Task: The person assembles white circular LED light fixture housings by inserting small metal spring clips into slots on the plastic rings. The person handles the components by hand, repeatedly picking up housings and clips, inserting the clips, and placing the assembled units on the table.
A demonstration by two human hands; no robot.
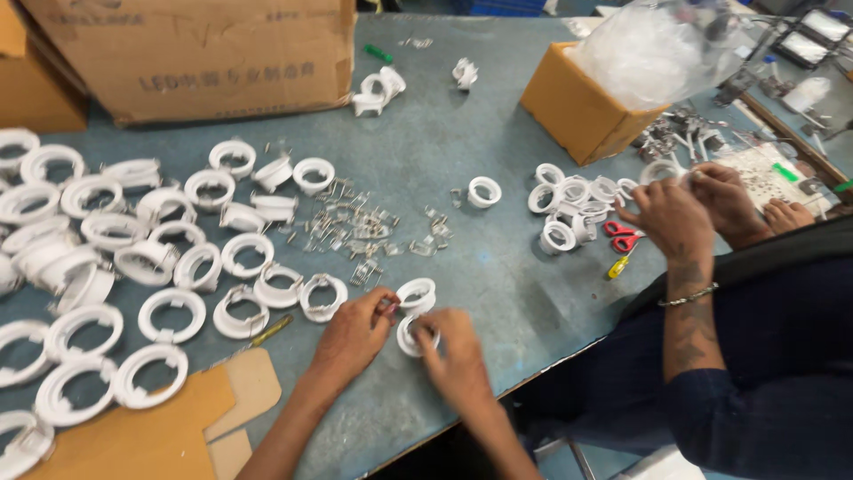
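Both hands close on white plastic rings at the near table edge: right hand (455, 351) grips a white ring (410, 336) between thumb and fingers; left hand (355, 333) pinches a small metal clip (388, 308) against a second ring (418, 293). Largest item, a cardboard box (204, 53), stands at the blue-grey table's (498, 267) far side. Finished rings (133, 258) lie left; loose clips (355, 236) lie centre. A co-worker's hands (684, 209) work to the right, near red scissors (622, 236).
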